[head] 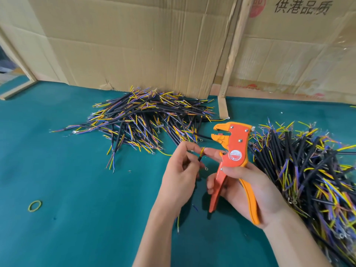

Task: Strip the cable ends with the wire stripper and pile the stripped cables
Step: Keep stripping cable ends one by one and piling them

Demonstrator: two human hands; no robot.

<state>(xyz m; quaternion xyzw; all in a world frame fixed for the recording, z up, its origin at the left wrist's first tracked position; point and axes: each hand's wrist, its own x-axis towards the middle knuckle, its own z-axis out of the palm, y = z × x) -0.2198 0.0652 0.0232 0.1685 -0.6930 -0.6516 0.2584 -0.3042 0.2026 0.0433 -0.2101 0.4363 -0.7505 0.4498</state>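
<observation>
**Lining up a wire end for stripping**

Head view: the left hand (180,170) is pinching a short black cable (200,158) by its yellow-green core, just beside the wire stripper (231,151) that the right hand (248,191) is gripping by its handles, jaws parted. Feeding the core squarely between the jaws before squeezing should give a clean strip.
</observation>
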